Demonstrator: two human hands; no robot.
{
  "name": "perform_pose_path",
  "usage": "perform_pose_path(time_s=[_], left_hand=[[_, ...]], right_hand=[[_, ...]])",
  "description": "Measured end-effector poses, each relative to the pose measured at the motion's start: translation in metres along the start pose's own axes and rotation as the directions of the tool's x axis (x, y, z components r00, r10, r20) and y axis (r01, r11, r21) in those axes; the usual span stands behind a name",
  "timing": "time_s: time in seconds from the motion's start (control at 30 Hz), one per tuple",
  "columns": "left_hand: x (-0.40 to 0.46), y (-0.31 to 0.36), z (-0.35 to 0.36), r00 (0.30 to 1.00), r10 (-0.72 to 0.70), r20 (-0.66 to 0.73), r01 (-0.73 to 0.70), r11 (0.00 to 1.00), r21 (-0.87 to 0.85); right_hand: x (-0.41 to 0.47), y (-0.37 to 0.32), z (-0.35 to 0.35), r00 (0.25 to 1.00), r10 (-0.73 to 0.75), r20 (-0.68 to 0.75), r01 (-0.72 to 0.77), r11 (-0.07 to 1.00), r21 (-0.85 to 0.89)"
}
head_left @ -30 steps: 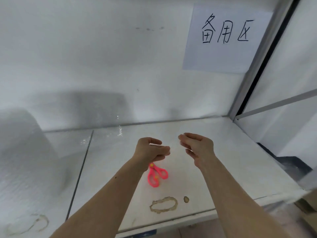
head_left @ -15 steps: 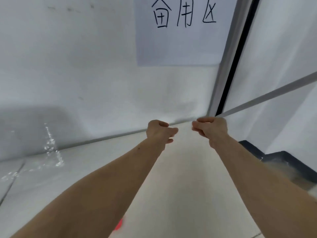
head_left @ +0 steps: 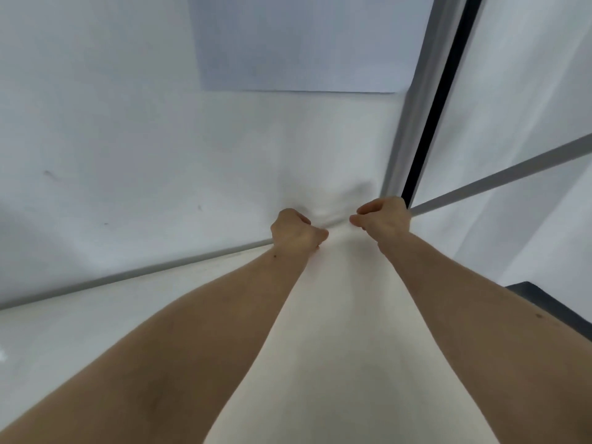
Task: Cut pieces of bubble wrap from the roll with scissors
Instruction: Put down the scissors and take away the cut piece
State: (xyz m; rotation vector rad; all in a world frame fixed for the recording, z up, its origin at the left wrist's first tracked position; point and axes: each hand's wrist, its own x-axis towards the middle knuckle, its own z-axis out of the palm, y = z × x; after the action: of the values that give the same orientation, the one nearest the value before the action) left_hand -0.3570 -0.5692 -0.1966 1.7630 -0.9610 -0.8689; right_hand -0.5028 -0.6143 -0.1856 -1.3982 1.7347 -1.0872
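Both arms stretch far forward to the back corner of the white table (head_left: 336,315). My left hand (head_left: 296,230) and my right hand (head_left: 382,216) have curled fingers and sit close together at the foot of the wall. Between them a pale, almost see-through sheet of bubble wrap (head_left: 336,209) shows as faint creases, and each hand pinches one side of it. The sheet's outline is hard to make out against the white wall. The scissors and the roll are out of view.
A grey paper sheet (head_left: 304,43) hangs on the white back wall. An upright metal post (head_left: 413,107) with a dark gap stands right of the hands. A slanted grey bar (head_left: 496,184) runs off to the right. A dark object (head_left: 544,302) lies past the table's right edge.
Both hands have moved forward from above the red scissors to the back right corner. The view has swung with them, so the scissors and roll have dropped out of sight.
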Motion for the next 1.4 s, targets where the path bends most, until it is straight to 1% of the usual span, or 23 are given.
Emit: perform_pose_path(time_s=[0.13, 0.23, 0.3, 0.4, 0.47, 0.63, 0.77, 0.83, 0.9, 1.0, 1.07, 1.13, 1.2, 1.3, 1.4], left_hand=[[0.003, -0.003, 0.007, 0.999, 0.04, -0.01, -0.04, 0.998, 0.04], [0.008, -0.006, 0.01, 0.997, 0.08, -0.001, -0.079, 0.99, 0.113], [0.009, -0.004, 0.01, 0.994, 0.102, 0.038, -0.108, 0.974, 0.2], [0.009, -0.001, 0.01, 0.981, 0.176, 0.082, -0.194, 0.892, 0.407], [0.01, -0.002, 0.011, 0.963, 0.249, 0.102, -0.266, 0.824, 0.5], [0.009, -0.009, 0.011, 0.892, 0.402, 0.208, -0.444, 0.693, 0.567], [0.009, -0.013, 0.006, 0.87, 0.424, 0.252, -0.487, 0.653, 0.58], [0.01, -0.014, 0.005, 0.861, 0.436, 0.262, -0.499, 0.621, 0.605], [0.011, -0.014, 0.005, 0.859, 0.443, 0.256, -0.498, 0.611, 0.615], [0.012, -0.013, 0.006, 0.86, 0.442, 0.254, -0.496, 0.609, 0.62], [0.012, -0.012, 0.006, 0.861, 0.441, 0.254, -0.493, 0.601, 0.629], [0.011, -0.01, 0.005, 0.86, 0.44, 0.26, -0.497, 0.6, 0.628], [0.011, -0.01, 0.005, 0.856, 0.44, 0.272, -0.505, 0.601, 0.619], [0.012, -0.01, 0.004, 0.848, 0.443, 0.291, -0.52, 0.589, 0.619], [0.013, -0.011, 0.002, 0.845, 0.448, 0.292, -0.527, 0.605, 0.596]], right_hand=[[0.008, 0.011, 0.004, 1.0, 0.019, 0.01, -0.019, 0.999, -0.034], [0.011, 0.017, 0.006, 0.999, 0.017, 0.027, -0.016, 0.998, -0.067], [0.01, 0.017, 0.007, 0.999, 0.005, 0.043, -0.001, 0.995, -0.103], [0.008, 0.014, 0.007, 0.996, -0.034, 0.082, 0.049, 0.98, -0.194], [0.009, 0.013, 0.007, 0.994, -0.029, 0.103, 0.052, 0.972, -0.228], [0.014, 0.014, 0.004, 0.988, -0.067, 0.142, 0.103, 0.959, -0.263], [0.017, 0.019, 0.001, 0.973, -0.117, 0.199, 0.166, 0.954, -0.251], [0.019, 0.021, -0.002, 0.952, -0.186, 0.242, 0.248, 0.934, -0.258], [0.02, 0.023, -0.009, 0.914, -0.265, 0.307, 0.351, 0.896, -0.273], [0.026, 0.025, -0.024, 0.814, -0.32, 0.485, 0.491, 0.825, -0.279], [0.031, 0.027, -0.029, 0.761, -0.328, 0.56, 0.569, 0.752, -0.333], [0.035, 0.027, -0.028, 0.728, -0.349, 0.59, 0.639, 0.658, -0.398], [0.036, 0.025, -0.026, 0.699, -0.367, 0.614, 0.683, 0.597, -0.421], [0.035, 0.02, -0.024, 0.667, -0.399, 0.629, 0.721, 0.557, -0.412], [0.036, 0.019, -0.023, 0.668, -0.413, 0.619, 0.727, 0.538, -0.426]])
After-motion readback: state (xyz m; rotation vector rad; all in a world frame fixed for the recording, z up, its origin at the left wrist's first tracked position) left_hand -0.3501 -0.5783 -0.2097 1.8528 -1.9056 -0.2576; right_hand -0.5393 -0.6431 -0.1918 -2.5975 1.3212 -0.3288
